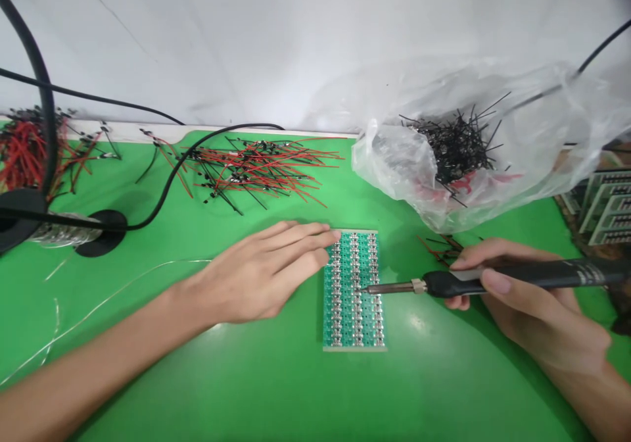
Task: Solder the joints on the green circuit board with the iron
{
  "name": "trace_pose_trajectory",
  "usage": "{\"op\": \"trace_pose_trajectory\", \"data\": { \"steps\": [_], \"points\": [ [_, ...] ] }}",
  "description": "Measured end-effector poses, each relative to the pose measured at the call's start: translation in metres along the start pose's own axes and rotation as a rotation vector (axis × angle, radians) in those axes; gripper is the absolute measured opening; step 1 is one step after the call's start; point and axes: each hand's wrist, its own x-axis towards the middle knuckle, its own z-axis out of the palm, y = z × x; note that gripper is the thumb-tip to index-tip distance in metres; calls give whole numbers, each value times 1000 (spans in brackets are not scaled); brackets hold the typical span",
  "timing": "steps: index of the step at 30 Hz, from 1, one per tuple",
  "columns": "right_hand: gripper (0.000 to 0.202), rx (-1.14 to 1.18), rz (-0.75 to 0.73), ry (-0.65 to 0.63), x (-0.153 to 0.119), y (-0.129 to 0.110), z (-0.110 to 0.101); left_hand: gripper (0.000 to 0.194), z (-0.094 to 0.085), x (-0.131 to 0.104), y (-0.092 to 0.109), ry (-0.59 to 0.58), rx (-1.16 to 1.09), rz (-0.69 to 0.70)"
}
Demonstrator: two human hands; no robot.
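In the head view, the circuit board point(355, 327) lies on the green table point(296, 389), near its middle, well in from the far edge, with its long sides running toward and away from the person. The left hand point(266, 264) is palm down, fingers stretched out close together, their tips at the board's far left corner; the hand hides the underside of its fingers, so how firmly they press cannot be told. The right hand point(522, 291) grips the soldering iron point(453, 284) by its dark handle, and the iron's tip meets the middle row of solder joints; contact is too small to confirm. The handle's rear end is cut off at the right.

A thin solder wire point(123, 289) crosses the table's left part and is lost from sight at the left wrist. The wire spool point(101, 231) is partly covered by a black cable point(172, 179) and cut off at the left. Along the far edge lie a pile of red and black wires point(261, 166) and, at the far left corner, a red bundle point(24, 149), also cut off. Toward the far right corner, a clear plastic bag point(394, 159) holds tangled black wires point(458, 143). A few small leads point(444, 248) are partly hidden behind the right fingers. Stacked boards point(611, 208) stand beyond the right edge, blurred and cropped.
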Motion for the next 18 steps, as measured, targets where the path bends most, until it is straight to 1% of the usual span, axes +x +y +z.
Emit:
{"op": "trace_pose_trajectory", "data": {
  "steps": [3, 8, 9, 11, 12, 14, 16, 18],
  "points": [
    [13, 0, -2, 18, 1, -2, 1, 20, 0, 1, 0, 16, -17, -37],
    [11, 60, -3, 107, 1, -7, 7, 17, -2, 4, 0, 36, -33, -80],
    [12, 75, 1, 104, 0, -7, 9, 14, -3, 4, -1, 53, -21, -85],
    [12, 98, 30, 62, -2, -6, 15, 12, -3, 2, -1, 125, -11, -99],
    [13, 109, 43, 33, -3, -5, 18, 13, -3, 1, -2, 172, -23, -109],
    [12, 126, 102, 29, -6, -3, 25, 19, -1, -3, -2, 247, -71, -123],
    [11, 143, 118, -23, -7, 0, 31, 20, 0, -6, -1, 266, -108, -130],
    [11, 138, 121, -56, -6, 2, 33, 15, 2, -7, 0, 251, -117, -144]
  ]
}}
